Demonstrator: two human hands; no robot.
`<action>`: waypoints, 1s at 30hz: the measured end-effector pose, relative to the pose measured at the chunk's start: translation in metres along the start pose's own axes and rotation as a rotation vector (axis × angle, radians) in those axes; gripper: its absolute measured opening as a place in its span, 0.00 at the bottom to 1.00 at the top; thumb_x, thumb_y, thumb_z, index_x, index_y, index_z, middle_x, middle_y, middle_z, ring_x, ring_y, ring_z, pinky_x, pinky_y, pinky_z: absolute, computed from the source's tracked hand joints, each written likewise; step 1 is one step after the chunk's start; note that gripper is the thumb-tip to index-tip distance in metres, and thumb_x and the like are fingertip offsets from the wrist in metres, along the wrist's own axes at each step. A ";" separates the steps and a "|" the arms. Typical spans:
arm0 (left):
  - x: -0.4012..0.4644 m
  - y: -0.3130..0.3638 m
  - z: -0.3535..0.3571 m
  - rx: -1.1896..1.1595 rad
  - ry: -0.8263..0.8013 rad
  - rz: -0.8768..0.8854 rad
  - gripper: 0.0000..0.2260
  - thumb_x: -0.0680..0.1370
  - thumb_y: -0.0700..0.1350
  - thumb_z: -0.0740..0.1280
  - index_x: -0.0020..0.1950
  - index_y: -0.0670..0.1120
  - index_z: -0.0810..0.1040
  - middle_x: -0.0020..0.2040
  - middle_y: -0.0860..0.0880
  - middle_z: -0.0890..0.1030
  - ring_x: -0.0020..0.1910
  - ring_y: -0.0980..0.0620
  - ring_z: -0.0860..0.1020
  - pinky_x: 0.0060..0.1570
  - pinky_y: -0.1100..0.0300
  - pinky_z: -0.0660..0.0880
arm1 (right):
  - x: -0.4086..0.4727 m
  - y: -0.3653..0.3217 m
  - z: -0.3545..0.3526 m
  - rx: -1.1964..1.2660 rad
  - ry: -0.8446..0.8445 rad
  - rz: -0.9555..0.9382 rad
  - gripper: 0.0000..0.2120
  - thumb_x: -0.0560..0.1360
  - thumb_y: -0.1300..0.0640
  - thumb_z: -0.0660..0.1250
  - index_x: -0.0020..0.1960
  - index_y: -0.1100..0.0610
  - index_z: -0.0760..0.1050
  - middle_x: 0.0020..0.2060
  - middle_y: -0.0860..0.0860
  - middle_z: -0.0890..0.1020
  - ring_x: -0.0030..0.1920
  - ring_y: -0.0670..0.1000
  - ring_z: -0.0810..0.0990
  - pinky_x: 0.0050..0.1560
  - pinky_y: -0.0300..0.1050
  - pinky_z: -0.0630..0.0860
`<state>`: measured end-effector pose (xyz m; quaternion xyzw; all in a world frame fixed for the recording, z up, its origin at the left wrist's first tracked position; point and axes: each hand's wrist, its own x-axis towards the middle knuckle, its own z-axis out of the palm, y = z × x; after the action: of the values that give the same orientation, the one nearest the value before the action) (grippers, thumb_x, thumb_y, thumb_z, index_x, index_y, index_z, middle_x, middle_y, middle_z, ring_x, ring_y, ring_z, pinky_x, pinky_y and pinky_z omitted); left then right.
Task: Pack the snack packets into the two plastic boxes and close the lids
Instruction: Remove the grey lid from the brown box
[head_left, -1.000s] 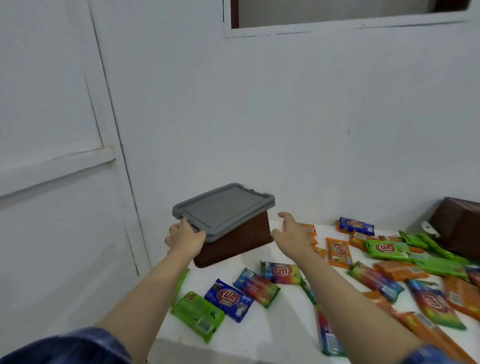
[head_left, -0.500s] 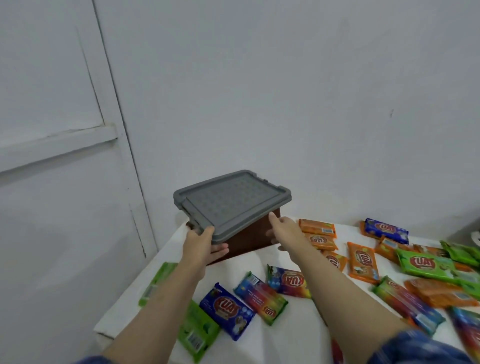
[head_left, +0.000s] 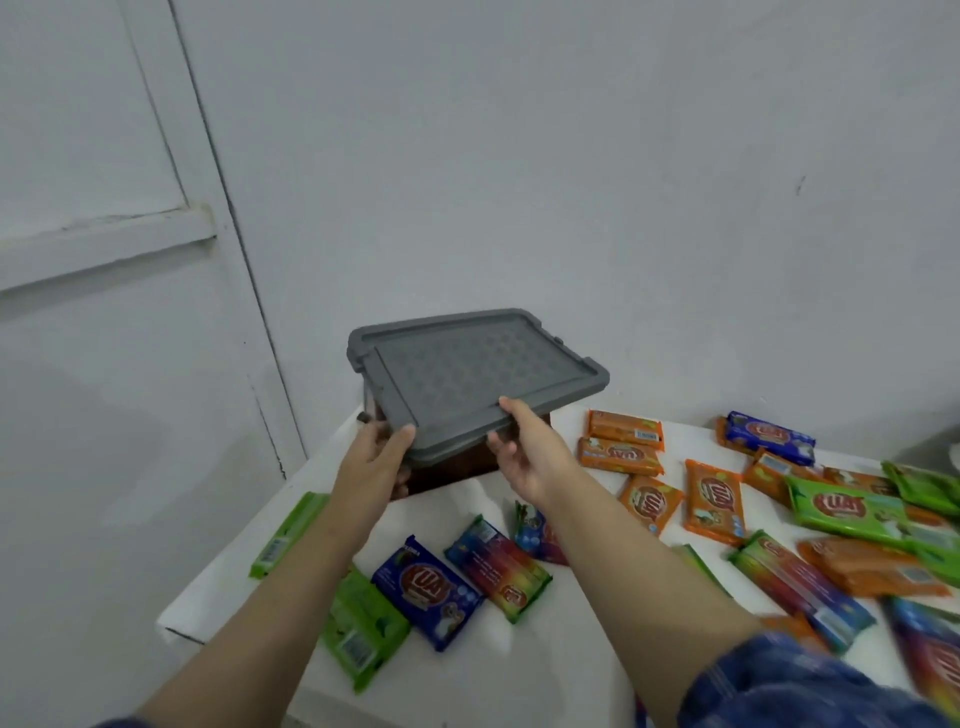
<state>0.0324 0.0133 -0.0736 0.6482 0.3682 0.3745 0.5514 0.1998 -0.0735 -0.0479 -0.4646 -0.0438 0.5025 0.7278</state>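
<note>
On the white table's (head_left: 519, 670) far-left corner, both hands, left hand (head_left: 375, 457) and right hand (head_left: 530, 457), pinch the brown plastic box's (head_left: 457, 470) grey lid (head_left: 467, 376); scattered foil "YUA" snack packets (head_left: 714, 499) lie nearby.

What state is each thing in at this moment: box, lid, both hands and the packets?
Brown box: on the table's far-left corner, held by both hands.
Grey lid: on the box, tilted; latching unclear.
Left hand: gripping the lid's near-left corner.
Right hand: gripping the lid's near edge.
Snack packets: loose on the table, none packed.
</note>
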 end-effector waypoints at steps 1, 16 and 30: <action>0.000 0.003 0.003 0.067 -0.007 0.052 0.08 0.78 0.56 0.64 0.51 0.54 0.76 0.34 0.58 0.79 0.29 0.63 0.76 0.28 0.68 0.72 | -0.003 -0.002 -0.002 0.074 0.000 -0.016 0.20 0.76 0.56 0.70 0.65 0.61 0.73 0.46 0.56 0.82 0.25 0.47 0.78 0.19 0.32 0.71; 0.005 -0.020 0.027 0.592 0.268 0.263 0.17 0.74 0.38 0.66 0.63 0.44 0.75 0.64 0.41 0.69 0.63 0.39 0.65 0.64 0.47 0.64 | -0.028 -0.007 -0.106 0.551 0.442 -0.361 0.21 0.78 0.56 0.67 0.69 0.57 0.68 0.61 0.57 0.78 0.37 0.50 0.80 0.26 0.36 0.77; 0.013 -0.022 0.018 0.457 0.404 0.131 0.16 0.72 0.35 0.61 0.58 0.45 0.74 0.61 0.42 0.72 0.61 0.40 0.69 0.58 0.41 0.66 | -0.029 -0.031 -0.092 -0.799 0.605 0.211 0.25 0.81 0.39 0.54 0.40 0.60 0.70 0.27 0.51 0.70 0.22 0.46 0.65 0.20 0.37 0.64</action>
<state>0.0532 0.0193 -0.0965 0.6902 0.5024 0.4380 0.2817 0.2563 -0.1561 -0.0658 -0.8331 0.0275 0.3603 0.4188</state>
